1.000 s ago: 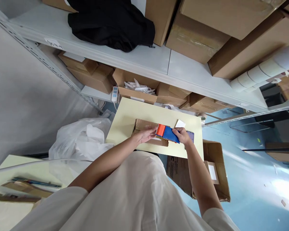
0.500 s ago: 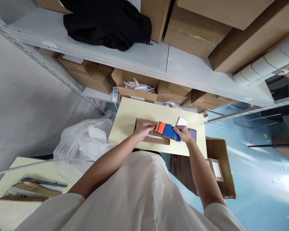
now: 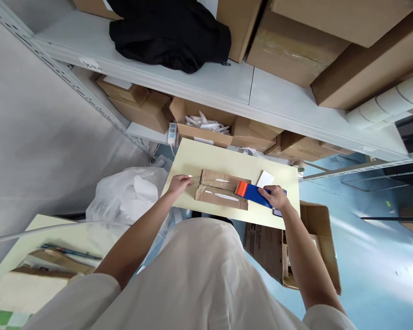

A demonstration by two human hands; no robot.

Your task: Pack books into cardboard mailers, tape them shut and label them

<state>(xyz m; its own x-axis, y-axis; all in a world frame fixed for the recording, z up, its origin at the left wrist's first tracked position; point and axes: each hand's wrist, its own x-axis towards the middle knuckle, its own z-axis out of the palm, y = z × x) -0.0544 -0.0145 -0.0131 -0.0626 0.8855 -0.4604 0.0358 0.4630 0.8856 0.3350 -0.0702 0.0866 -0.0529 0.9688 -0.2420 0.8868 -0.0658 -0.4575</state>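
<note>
Fingers (image 3: pixel 264 193) clamp one tape dispenser (image 3: pixel 254 194) (right hand (image 3: pixel 277 197)) and one tape strip (image 3: pixel 196 179) (left hand (image 3: pixel 179 184)).

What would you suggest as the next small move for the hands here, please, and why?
I would probably lower the left hand to press the strip, likely clear tape, onto the cardboard: its fingers pinch beyond the cardboard's left edge, while the right hand holds the blue-and-orange dispenser at the other end.
</note>
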